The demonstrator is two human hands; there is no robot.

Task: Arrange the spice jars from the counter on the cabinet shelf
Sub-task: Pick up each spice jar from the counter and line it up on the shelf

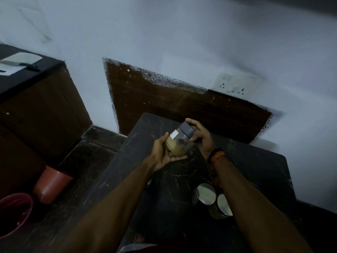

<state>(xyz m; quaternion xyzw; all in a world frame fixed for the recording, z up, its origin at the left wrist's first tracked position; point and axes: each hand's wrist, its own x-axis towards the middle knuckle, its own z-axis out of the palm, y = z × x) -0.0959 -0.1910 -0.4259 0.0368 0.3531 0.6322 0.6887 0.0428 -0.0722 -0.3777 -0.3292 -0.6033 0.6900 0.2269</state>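
A clear spice jar (179, 141) with a grey lid and tan powder inside is tilted in the air above the dark counter (255, 161). My left hand (164, 154) cups its base from below. My right hand (201, 136) grips the grey lid end. Two steel-lidded jars (206, 196) stand on the counter near my right forearm, the nearer one (221, 207) partly hidden by it. The cabinet shelf is out of view.
A brown wooden panel (164, 99) and a wall socket (235, 83) sit on the wall behind the counter. On the floor at left stand a brown tub (52, 185) and a red bucket (14, 214). A dark cabinet (36, 99) with a white object on top is at far left.
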